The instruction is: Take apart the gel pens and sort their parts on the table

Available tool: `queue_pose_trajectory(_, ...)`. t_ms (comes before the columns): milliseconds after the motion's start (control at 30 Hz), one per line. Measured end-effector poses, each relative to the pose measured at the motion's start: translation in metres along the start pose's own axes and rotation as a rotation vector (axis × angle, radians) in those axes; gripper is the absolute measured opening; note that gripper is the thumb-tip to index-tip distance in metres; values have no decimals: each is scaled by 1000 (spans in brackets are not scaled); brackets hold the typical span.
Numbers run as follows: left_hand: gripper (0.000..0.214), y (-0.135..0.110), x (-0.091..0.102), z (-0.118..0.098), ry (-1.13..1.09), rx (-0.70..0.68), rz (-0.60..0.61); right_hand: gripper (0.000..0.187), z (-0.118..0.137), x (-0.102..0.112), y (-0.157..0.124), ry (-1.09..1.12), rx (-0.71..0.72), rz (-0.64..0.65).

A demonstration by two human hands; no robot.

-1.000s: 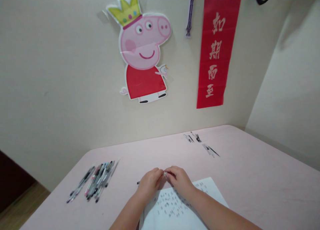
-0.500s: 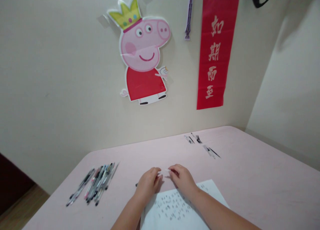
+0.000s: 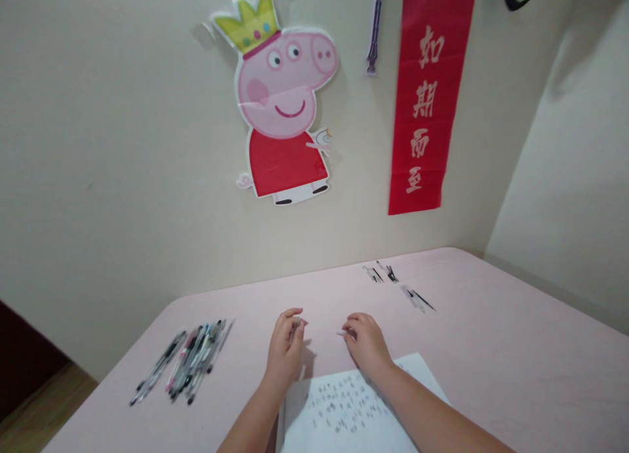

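My left hand (image 3: 286,345) is closed round a slim pen (image 3: 301,373), tilted upright and mostly covered by the fingers. A pale end shows below the palm. Across from it, my right hand (image 3: 366,341) pinches a short, thin white pen part (image 3: 341,333), its tip poking out to the left; I cannot make out which part it is. A gap separates the two hands. Beneath the forearms lies a white paper sheet (image 3: 344,407) with several rows of handwritten characters.
A pile of pens (image 3: 196,358) lies on the left of the pink table (image 3: 491,348). Small pen parts, black and clear (image 3: 417,299), lie at the back right. On the wall hang a cartoon pig cutout (image 3: 287,168) and a red banner (image 3: 425,158).
My hands were close together over the pen pieces and have moved apart. The left hand has turned upward with the pen; the right has shifted right with the white part.
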State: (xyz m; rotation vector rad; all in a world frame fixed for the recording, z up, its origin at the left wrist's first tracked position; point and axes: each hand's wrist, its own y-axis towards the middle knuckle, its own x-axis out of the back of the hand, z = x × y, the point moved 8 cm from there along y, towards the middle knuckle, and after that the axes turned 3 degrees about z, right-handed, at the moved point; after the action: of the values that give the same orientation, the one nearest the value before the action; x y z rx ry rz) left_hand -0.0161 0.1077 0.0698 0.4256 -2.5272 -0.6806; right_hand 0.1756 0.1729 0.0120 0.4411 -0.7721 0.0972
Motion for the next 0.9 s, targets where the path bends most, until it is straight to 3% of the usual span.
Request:
queue_pose_trajectory(200, 29, -1, 8, 18, -261, 229, -128, 39, 9, 0, -2, 134, 127, -73)
queue_pose_trajectory(333, 42, -9, 1, 42, -567, 478, -202, 27, 30, 0, -7, 246, 257, -5)
queue_pose_trajectory(433, 43, -13, -8, 54, -790, 578, -224, 17, 46, 2, -10, 296, 340, 60)
queue_pose_trajectory(533, 30, -17, -15, 60, -916, 662, -240, 28, 54, 1, -13, 298, 367, 138)
queue_pose_trajectory(700, 9, -22, -27, 59, -1029, 768, -207, 45, 52, -7, -13, 275, 338, 221)
queue_pose_trajectory(833, 1, -24, -34, 55, -1071, 809, -133, 42, 47, -10, -12, 291, 292, 226)
queue_pose_trajectory(900, 9, -24, -37, 53, -1083, 818, -74, 39, 44, -10, -11, 308, 268, 222)
